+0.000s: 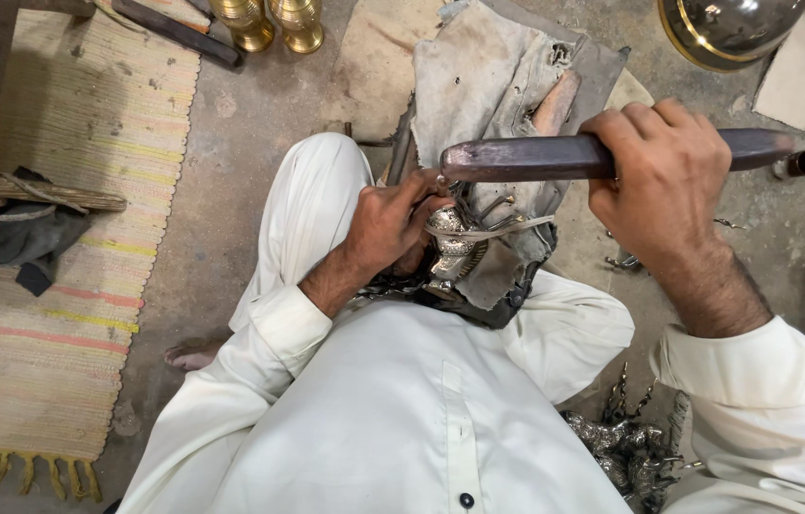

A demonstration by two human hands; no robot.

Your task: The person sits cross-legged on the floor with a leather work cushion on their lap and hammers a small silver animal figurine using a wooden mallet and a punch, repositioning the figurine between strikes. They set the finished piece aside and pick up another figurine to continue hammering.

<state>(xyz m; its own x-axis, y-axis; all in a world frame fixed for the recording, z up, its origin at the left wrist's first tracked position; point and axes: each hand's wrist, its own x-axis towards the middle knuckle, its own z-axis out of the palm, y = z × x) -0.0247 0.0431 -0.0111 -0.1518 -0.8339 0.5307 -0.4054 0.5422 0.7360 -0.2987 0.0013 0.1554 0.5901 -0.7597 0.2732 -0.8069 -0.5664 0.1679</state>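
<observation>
The right hand (664, 181) is closed in a full grip around a long dark tool handle (555, 157), thumb and fingers wrapped over the top. The handle's long axis runs nearly horizontal across the view, left to right, with its blunt, worn end pointing left toward the left hand and its tapered end projecting past the right hand toward a small dark cylinder (800, 164) on the floor. The left hand (393, 224) is closed on a small silver-coloured ornate metal piece (455, 249), pressing it down against a grey padded rest (497, 86) set between the knees. The metal piece sits directly below the handle's left end; whether the two touch cannot be told. The person sits on a concrete floor (250, 124) in white clothing. A striped woven mat (50, 324) lies on the person's left. Two brass vessels (269, 21) stand at the top edge. A heap of similar silver-coloured metal pieces (626, 452) lies by the right knee.
</observation>
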